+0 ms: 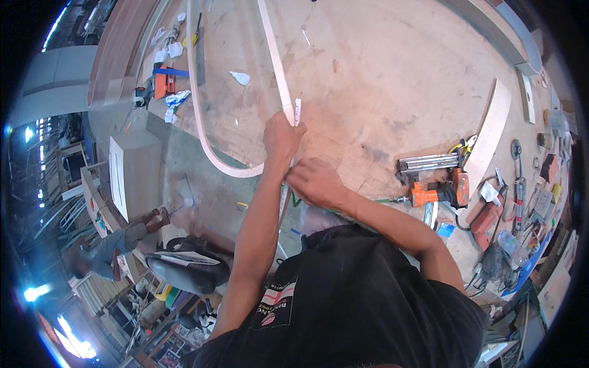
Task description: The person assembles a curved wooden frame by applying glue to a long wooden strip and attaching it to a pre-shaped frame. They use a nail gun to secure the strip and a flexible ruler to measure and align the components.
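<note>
A pale wooden frame (199, 130), bent into a U, lies at the table's near edge and runs off the top of the view. My left hand (283, 140) is closed around its right leg, close to the curve. Along that leg runs a narrow white strip with marks, like a measuring tape (298, 111). It shows beyond my left hand and again below both hands. My right hand (315, 182) is just nearer to me, its fingers pinched together on the strip. My fingers hide the strip between them.
At right, an orange nail gun (437, 194) with a green hose lies beside a curved wooden board (492, 122). Farther right are a red power tool (488, 222) and a caulking gun (519, 196). An orange box (164, 84) sits at left. Another person (116, 245) is at lower left.
</note>
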Motion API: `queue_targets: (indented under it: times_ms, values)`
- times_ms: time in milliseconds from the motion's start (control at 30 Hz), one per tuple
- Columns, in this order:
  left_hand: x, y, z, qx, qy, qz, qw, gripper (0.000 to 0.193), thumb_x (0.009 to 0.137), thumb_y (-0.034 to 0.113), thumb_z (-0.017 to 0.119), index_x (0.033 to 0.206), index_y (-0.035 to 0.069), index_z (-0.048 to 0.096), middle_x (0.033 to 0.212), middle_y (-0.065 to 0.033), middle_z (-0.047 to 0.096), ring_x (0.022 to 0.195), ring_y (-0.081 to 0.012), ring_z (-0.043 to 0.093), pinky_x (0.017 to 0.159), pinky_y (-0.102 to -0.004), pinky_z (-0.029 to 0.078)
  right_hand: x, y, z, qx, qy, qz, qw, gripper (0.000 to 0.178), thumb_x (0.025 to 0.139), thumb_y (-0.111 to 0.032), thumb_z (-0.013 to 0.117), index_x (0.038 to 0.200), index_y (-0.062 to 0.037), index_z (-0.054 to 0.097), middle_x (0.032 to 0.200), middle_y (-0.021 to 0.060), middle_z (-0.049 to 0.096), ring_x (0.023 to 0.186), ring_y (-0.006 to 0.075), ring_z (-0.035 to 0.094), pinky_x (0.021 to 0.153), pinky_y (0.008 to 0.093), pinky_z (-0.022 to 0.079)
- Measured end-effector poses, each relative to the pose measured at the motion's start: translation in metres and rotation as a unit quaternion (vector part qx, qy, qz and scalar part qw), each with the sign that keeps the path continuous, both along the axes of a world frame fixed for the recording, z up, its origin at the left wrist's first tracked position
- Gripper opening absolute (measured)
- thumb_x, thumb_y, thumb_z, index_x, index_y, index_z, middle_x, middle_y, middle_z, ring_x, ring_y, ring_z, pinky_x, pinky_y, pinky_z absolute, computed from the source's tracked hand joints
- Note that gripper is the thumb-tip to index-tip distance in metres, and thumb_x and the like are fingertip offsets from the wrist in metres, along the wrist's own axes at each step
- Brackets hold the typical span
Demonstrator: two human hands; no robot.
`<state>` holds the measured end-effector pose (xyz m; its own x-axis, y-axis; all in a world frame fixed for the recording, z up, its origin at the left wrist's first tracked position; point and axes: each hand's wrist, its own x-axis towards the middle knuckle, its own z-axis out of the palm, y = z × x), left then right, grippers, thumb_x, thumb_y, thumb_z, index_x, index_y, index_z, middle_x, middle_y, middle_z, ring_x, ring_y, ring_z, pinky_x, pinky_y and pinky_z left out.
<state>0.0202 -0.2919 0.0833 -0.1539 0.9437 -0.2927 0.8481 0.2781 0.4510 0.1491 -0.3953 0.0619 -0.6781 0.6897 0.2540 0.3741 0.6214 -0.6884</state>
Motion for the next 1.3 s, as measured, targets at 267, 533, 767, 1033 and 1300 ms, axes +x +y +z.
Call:
queue_targets:
  times_ms: [267, 533, 767, 1033, 1300]
  values:
    - [-0.003, 0.003, -0.007, 0.013, 0.002, -0.019, 1.000, 0.028, 0.077, 0.019, 0.078, 0.087, -0.006, 0.070, 0.084, -0.0274, 0.072, 0.083, -0.0450, 0.072, 0.073, -0.0506, 0.057, -0.037, -0.003, -0.016, -0.342, 0.060, -0.298, 0.889, 0.094, 0.087, -0.025, 0.070, 0.154, 0.0117, 0.015, 0.132, 0.0365, 0.055, 0.106, 0.0482, 0.065, 0.083, 0.0540, 0.055]
    - [-0.007, 0.001, -0.008, 0.031, -0.045, -0.030, 0.998, 0.032, 0.076, 0.021, 0.080, 0.088, -0.006, 0.069, 0.083, -0.0256, 0.072, 0.082, -0.0428, 0.072, 0.073, -0.0494, 0.056, -0.063, 0.008, -0.022, -0.353, -0.025, -0.297, 0.887, 0.099, 0.084, -0.017, 0.067, 0.154, 0.0167, 0.005, 0.079, 0.0296, 0.070, 0.072, 0.0487, 0.069, 0.070, 0.0550, 0.056]
    - [-0.014, -0.007, -0.022, 0.039, -0.026, -0.012, 0.999, 0.051, 0.077, 0.027, 0.085, 0.107, -0.004, 0.059, 0.095, -0.0250, 0.072, 0.089, -0.0430, 0.071, 0.077, -0.0490, 0.055, -0.058, -0.001, -0.014, -0.339, -0.079, -0.305, 0.886, 0.100, 0.080, -0.014, 0.066, 0.155, 0.0166, 0.008, 0.075, 0.0288, 0.069, 0.066, 0.0444, 0.070, 0.062, 0.0548, 0.056]
    - [-0.022, -0.017, -0.030, 0.103, -0.184, 0.043, 0.977, 0.040, 0.089, 0.022, 0.075, 0.115, -0.005, 0.061, 0.096, -0.0198, 0.072, 0.084, -0.0341, 0.071, 0.074, -0.0426, 0.055, -0.066, -0.008, -0.015, -0.273, -0.127, -0.303, 0.904, 0.104, 0.076, -0.018, 0.071, 0.155, 0.0167, 0.012, 0.067, 0.0234, 0.068, 0.059, 0.0406, 0.069, 0.055, 0.0511, 0.054]
    - [-0.038, -0.008, -0.024, 0.067, -0.231, 0.069, 0.968, 0.026, 0.093, 0.009, 0.070, 0.112, -0.009, 0.071, 0.091, -0.0132, 0.074, 0.078, -0.0170, 0.068, 0.071, -0.0318, 0.053, -0.065, -0.009, -0.016, -0.259, -0.123, -0.282, 0.915, 0.102, 0.078, -0.017, 0.070, 0.155, 0.0171, 0.011, 0.070, 0.0240, 0.070, 0.059, 0.0403, 0.068, 0.055, 0.0503, 0.054]
